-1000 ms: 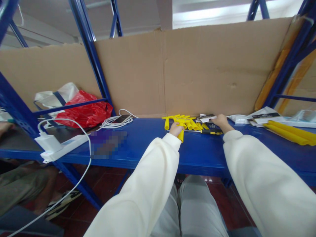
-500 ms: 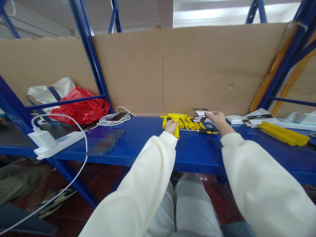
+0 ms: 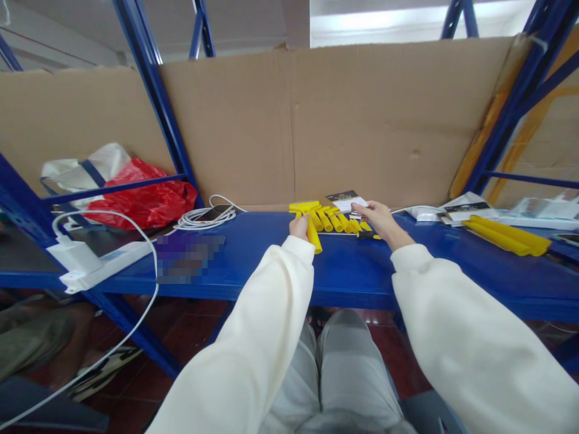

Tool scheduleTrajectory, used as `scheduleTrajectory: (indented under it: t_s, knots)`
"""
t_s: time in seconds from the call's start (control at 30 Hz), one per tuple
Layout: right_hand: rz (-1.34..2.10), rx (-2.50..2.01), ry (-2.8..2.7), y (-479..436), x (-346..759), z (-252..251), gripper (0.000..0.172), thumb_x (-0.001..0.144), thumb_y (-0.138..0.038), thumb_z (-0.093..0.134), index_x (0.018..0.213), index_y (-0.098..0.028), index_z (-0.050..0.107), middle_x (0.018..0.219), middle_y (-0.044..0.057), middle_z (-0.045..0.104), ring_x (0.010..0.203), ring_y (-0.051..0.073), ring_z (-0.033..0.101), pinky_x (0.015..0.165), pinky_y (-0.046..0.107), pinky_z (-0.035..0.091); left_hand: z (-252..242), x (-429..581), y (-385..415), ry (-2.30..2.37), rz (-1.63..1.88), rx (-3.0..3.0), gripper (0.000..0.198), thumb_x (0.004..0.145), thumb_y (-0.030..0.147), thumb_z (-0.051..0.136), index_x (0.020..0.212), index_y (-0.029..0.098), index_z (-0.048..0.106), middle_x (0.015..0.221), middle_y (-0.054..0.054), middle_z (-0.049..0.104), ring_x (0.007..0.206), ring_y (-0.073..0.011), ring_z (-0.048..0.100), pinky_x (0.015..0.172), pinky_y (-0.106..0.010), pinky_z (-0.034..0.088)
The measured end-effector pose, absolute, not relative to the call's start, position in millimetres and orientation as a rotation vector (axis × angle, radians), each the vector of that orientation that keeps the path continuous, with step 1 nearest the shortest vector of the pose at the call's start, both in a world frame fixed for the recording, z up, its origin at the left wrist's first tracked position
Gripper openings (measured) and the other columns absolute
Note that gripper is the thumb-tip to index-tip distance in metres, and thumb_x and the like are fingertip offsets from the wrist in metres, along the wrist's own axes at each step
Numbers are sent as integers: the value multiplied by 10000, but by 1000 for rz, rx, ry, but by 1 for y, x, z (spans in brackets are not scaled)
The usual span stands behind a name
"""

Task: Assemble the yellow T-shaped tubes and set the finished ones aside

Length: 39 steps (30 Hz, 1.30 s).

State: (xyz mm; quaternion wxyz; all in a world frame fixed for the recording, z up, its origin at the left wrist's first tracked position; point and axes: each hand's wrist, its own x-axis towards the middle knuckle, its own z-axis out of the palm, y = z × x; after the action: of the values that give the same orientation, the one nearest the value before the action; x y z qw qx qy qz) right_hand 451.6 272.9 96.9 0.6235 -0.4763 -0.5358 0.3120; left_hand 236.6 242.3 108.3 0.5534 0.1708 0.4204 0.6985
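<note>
My left hand (image 3: 298, 228) is closed around a yellow T-shaped tool (image 3: 313, 238), probably a squeegee or scraper, with its thick handle pointing towards me. Several similar yellow tools (image 3: 335, 223) lie in a row just right of it on the blue shelf (image 3: 266, 256). Pinched in my right hand (image 3: 379, 218) is a black-and-white card (image 3: 347, 200), held over the right end of that row. A black-and-yellow handle (image 3: 369, 235) lies beneath this hand, partly covered by it.
Cardboard (image 3: 362, 120) walls the back. To the left are a white power strip (image 3: 117, 262), coiled cable (image 3: 192, 222) and a red plastic bag (image 3: 154, 187). Yellow trough-like pieces (image 3: 506, 235) and white packets (image 3: 470, 208) lie right. Another person's leg (image 3: 36, 337) shows lower left.
My right hand has moved left with the card, bringing it close above the row of yellow tools. My left hand still grips its tool, slightly further left in the view.
</note>
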Motion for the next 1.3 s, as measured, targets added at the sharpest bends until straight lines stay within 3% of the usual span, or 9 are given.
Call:
scheduleTrajectory:
  t_s: [0.2,0.37,0.53,0.63,0.8,1.1,1.3]
  knots:
    - [745,-1086,-1322,262,450,99,793,358,-837,981,730,-222,646,725,-4,695,707,133,639,598,218,501,105,234,241,889,1656,454,81,908,27,773,939,101,782,957,-147,837,976,-256,843,876,-326,670]
    - [710,-1140,-1401,258,452,100,767,449,-865,951,730,-221,645,687,-6,665,682,145,650,610,239,511,103,232,244,870,1747,386,154,983,55,680,1086,106,781,967,-133,839,919,-220,838,714,-245,662]
    - [644,-1190,-1433,259,454,100,704,549,-822,956,721,-222,629,683,3,656,657,152,652,593,248,502,103,228,253,939,1841,278,152,1005,74,646,1084,146,754,904,-67,785,769,-160,790,520,-157,552]
    - [605,-1219,-1458,260,457,100,663,607,-789,955,726,-227,622,674,11,655,650,165,657,577,254,501,101,225,258,986,1887,246,155,1003,83,643,1094,162,741,918,-54,771,761,-152,774,548,-175,576]
    - [559,-1210,-1507,258,458,98,650,572,-762,976,704,-231,625,682,26,680,672,190,680,587,273,533,103,224,258,980,1935,221,154,1024,72,598,1076,166,709,953,-48,753,775,-127,754,587,-174,583]
    - [703,-1093,-1563,253,435,93,605,494,-636,1050,720,-230,662,809,57,786,776,236,752,802,411,676,103,233,246,884,1736,384,146,966,41,659,876,143,711,775,-60,728,715,-176,762,534,-188,561]
    - [803,-1024,-1540,245,430,96,604,492,-633,1056,686,-240,641,750,42,776,838,268,787,846,423,675,103,233,243,877,1599,459,114,988,79,663,915,154,709,722,-23,709,695,-152,753,576,-184,583]
